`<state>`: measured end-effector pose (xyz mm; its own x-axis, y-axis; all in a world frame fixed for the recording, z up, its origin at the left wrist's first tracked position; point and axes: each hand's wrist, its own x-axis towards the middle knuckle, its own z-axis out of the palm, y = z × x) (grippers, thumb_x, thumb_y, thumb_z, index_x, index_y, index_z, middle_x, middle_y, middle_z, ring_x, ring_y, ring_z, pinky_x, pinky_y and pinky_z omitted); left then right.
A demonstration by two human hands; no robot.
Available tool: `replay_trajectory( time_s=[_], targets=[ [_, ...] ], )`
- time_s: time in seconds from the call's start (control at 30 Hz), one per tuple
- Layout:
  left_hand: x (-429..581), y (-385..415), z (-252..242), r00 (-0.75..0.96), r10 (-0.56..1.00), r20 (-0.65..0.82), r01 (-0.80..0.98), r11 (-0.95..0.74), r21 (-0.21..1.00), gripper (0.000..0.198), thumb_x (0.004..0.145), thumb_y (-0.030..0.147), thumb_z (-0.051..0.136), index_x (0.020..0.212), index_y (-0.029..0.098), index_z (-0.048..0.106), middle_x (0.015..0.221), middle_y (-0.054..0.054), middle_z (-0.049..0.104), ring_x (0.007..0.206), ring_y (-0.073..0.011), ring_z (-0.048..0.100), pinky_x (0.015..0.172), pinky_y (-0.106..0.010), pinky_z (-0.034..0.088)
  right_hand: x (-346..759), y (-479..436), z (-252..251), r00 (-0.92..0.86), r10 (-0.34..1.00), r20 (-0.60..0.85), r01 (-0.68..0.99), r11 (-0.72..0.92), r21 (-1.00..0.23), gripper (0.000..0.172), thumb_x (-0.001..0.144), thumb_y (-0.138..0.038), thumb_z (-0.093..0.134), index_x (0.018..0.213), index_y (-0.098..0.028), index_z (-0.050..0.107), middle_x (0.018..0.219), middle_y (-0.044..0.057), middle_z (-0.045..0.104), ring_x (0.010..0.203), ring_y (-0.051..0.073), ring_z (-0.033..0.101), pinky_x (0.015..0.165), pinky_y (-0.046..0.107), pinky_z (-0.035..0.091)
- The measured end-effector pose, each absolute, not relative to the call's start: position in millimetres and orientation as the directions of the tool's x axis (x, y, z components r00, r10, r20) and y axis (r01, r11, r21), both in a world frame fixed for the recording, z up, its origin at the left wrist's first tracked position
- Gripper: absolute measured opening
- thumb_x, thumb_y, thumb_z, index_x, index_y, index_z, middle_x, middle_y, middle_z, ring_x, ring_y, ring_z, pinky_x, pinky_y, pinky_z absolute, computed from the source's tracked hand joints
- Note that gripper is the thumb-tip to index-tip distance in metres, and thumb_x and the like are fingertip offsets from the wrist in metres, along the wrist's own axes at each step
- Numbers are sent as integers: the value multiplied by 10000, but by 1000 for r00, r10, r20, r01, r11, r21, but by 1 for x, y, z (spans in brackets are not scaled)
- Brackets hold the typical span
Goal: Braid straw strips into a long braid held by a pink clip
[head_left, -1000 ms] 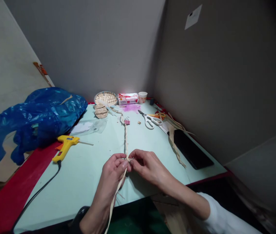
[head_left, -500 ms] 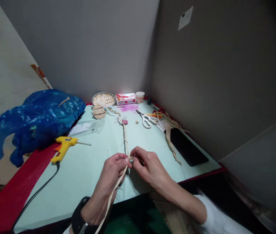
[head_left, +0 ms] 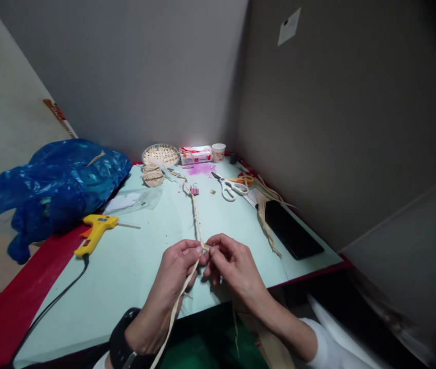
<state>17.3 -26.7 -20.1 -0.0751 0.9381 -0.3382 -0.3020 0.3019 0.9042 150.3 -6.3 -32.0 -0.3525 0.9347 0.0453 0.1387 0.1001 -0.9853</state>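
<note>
A thin braid of pale plant fibre (head_left: 195,215) runs toward me from a pink binder clip (head_left: 194,189) on the table. My left hand (head_left: 179,264) pinches the braid's near end between thumb and forefinger. From there a loose fibre strand (head_left: 175,310) hangs down over my left wrist toward my lap. My right hand (head_left: 233,261), close beside the left, pinches another short strand (head_left: 206,247) that leaves the braid sideways. Its other fingers curl below, partly hidden.
A yellow glue gun (head_left: 97,230) and a blue plastic bag (head_left: 67,179) lie on the left. Farther back are a woven basket (head_left: 160,154), a tissue pack (head_left: 196,155) and a paper cup (head_left: 218,152). On the right are white-handled scissors (head_left: 230,188), a black phone (head_left: 291,230) and fibre strips (head_left: 266,228).
My right hand's fingers have shifted on the side strand, which now shows flatter and wider between the hands. The view has moved slightly. My left hand keeps its pinch.
</note>
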Motion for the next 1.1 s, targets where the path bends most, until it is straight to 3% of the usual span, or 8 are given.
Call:
replay_trajectory(
  time_s=[0.13,0.3,0.43,0.57,0.63,0.8,0.97,1.1],
  targets=[
    [17,-27,-21,-76,940,-331,-308,294,905,183,693,223,679,824,130,592,636,-31,643,500,-110,588,387,-177,211,152,-7,-34,-332,942,41,123,86,-989,160,879,-251,460,942,-168,582,616,6,662,444,105,555,479,209,459],
    [18,-28,-18,-106,928,-356,-283,315,906,168,683,229,683,789,130,599,592,1,618,383,-41,440,372,-173,181,152,-11,-33,-318,945,75,143,126,-982,167,875,-210,465,979,-170,590,619,-7,658,465,96,556,494,197,448],
    [18,-27,-16,-98,920,-380,-279,341,898,160,669,240,695,697,138,574,507,48,547,331,-8,297,359,-172,154,153,-13,-33,-310,933,185,228,261,-938,171,878,-171,456,902,-178,625,645,-7,643,547,101,571,558,202,437],
    [20,-27,-16,-97,922,-374,-276,336,901,165,662,241,690,668,146,555,455,65,510,321,-10,271,352,-173,140,157,-12,-29,-348,876,334,312,445,-840,185,849,-117,466,812,-169,640,711,9,645,630,112,560,621,222,417],
    [20,-26,-17,-116,928,-355,-277,313,909,157,659,232,686,684,145,558,468,60,533,328,-12,291,355,-167,161,160,-9,-24,-389,871,300,325,435,-840,185,839,-113,469,785,-162,639,713,12,647,629,114,551,617,228,408],
    [21,-26,-22,-145,937,-317,-261,272,926,169,671,250,688,731,149,565,525,32,604,372,-34,393,394,-163,241,165,7,-11,-490,869,65,250,212,-945,145,842,-199,502,767,-150,615,674,18,661,580,118,553,560,225,406],
    [24,-25,-23,-174,949,-263,-205,227,952,156,692,259,685,731,154,576,536,29,607,418,-57,447,439,-179,286,166,20,-11,-542,840,-4,140,85,-987,120,798,-226,577,762,-122,624,705,44,672,623,117,574,605,227,425],
    [25,-26,-20,-188,954,-233,-149,207,967,137,698,270,677,724,156,606,583,4,628,529,-108,538,524,-212,374,167,25,-11,-543,836,-76,294,105,-950,145,792,-230,582,832,-117,662,692,32,664,607,111,543,564,213,383]
  ],
)
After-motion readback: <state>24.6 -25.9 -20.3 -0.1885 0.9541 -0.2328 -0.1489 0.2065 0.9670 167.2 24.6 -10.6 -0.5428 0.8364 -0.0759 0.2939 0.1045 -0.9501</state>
